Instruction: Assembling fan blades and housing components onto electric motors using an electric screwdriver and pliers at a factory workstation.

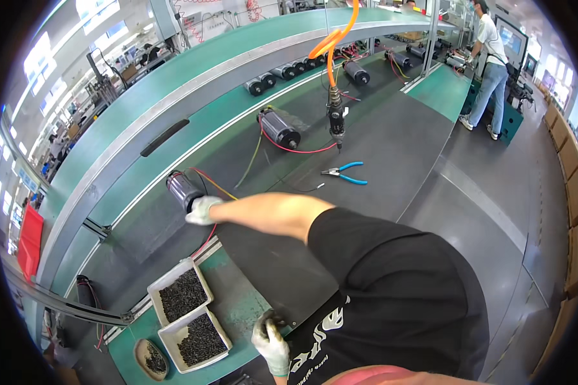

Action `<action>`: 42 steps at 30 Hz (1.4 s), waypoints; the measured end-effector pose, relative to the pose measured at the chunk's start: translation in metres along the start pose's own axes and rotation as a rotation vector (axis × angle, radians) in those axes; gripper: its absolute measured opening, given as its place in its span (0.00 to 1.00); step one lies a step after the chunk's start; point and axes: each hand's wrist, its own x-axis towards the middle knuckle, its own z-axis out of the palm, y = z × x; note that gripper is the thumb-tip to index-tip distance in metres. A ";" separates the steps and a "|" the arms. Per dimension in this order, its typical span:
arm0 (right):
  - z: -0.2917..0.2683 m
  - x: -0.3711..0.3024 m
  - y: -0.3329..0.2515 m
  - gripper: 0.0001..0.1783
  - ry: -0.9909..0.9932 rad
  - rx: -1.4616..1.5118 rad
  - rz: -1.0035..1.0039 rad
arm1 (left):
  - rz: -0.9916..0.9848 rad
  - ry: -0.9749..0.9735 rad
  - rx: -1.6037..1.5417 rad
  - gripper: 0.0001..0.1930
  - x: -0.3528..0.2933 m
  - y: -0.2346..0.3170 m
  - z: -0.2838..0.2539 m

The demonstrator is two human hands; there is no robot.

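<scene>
step: the gloved right hand (202, 210) reached out and rested on the black cylindrical motor with red and yellow wires (185, 190), seemingly to take hold; whether it was clenched could not be told.
motor: on the dark worktop (392, 141), left of the blue-handled pliers (345, 172).
left hand (270, 343): gloved, half curled at the worktop's near edge, holding nothing visible, beside the white trays of dark screws (189, 314).
next: probably needed a firm grip round the motor.

Right hand (202, 210) gloved, arm stretched across body; left hand (271, 343) gloved, low, fingers curled.

Factory hall: green conveyor frame (192, 83), grey floor (494, 212), bright windows (38, 54).
</scene>
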 end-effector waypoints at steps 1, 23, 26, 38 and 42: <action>-0.024 -0.007 0.012 0.35 -0.016 -0.097 -0.036 | 0.015 0.021 -0.059 0.12 -0.001 0.000 0.000; -0.107 -0.304 0.109 0.11 0.426 0.250 -0.135 | -0.025 0.068 1.495 0.26 0.201 -0.008 -0.225; -0.171 -0.289 0.161 0.22 1.448 0.094 -0.066 | -0.043 0.093 1.517 0.25 0.202 -0.011 -0.225; -0.236 -0.202 0.262 0.14 0.329 0.670 -0.027 | -0.052 0.149 1.475 0.24 0.201 -0.015 -0.221; -0.216 -0.238 0.198 0.22 0.520 0.797 -0.392 | -0.075 0.127 1.425 0.26 0.204 0.005 -0.199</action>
